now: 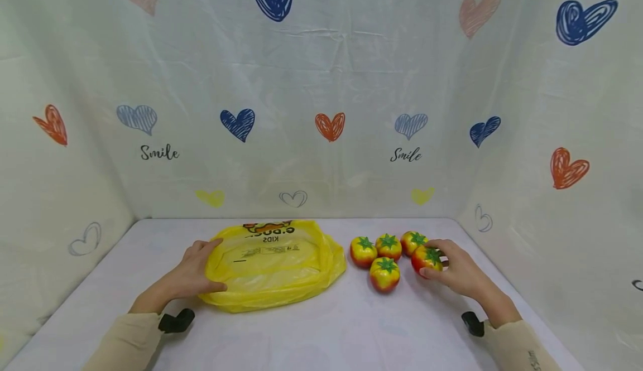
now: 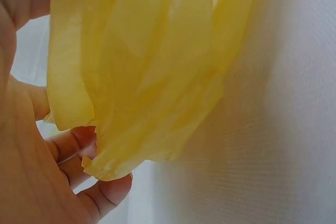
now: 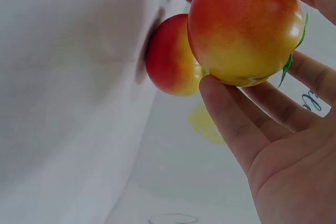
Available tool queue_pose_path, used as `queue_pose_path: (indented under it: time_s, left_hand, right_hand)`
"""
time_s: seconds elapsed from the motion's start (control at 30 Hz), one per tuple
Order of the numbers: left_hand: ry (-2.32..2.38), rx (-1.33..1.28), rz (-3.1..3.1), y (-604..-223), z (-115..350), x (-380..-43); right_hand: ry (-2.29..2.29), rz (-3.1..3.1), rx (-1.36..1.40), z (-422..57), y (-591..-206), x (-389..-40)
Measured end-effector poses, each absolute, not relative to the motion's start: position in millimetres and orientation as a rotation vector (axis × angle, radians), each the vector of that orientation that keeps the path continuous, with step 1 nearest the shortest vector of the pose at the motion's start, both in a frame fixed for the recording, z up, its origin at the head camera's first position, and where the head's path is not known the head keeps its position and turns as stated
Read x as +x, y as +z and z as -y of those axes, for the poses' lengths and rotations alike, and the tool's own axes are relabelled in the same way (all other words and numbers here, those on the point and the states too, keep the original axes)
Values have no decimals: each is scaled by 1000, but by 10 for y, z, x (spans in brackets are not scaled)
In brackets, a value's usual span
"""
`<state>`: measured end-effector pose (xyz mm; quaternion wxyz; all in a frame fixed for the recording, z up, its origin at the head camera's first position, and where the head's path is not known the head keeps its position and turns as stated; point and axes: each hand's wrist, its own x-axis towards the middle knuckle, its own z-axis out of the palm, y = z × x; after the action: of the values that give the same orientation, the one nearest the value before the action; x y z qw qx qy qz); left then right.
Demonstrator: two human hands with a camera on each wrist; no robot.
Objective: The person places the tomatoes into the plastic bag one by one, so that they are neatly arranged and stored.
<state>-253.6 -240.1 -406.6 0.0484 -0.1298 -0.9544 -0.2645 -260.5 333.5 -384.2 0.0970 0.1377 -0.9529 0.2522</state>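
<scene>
A yellow plastic bag (image 1: 268, 276) with mirrored print lies flattened on the left half of the table. My left hand (image 1: 191, 273) grips its left end, thumb on the near side and fingers at the far side. In the left wrist view, fingertips curl behind the edge of the bag (image 2: 152, 66). On the right, my right hand (image 1: 462, 270) holds a red-and-yellow tomato (image 1: 424, 260) with a green star-shaped top. Thumb and fingertips clasp this tomato (image 3: 244, 27) in the right wrist view. Another tomato (image 1: 413, 241) stands just behind it.
Between the bag and my right hand stand three more tomatoes: one on the left (image 1: 363, 252), one behind (image 1: 388, 246) and one nearer (image 1: 385, 276). A white cloth (image 1: 321, 337) covers the table. Curtains (image 1: 321, 81) printed with hearts enclose the back and sides.
</scene>
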Motion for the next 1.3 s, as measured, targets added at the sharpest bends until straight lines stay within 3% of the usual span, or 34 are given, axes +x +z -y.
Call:
queue_pose_path:
  time_s: [1.3]
  left_hand:
    - [-816, -388, 2921, -4083, 2386, -2526]
  right_hand:
    - [654, 2690, 532, -3115, -3758, -2513]
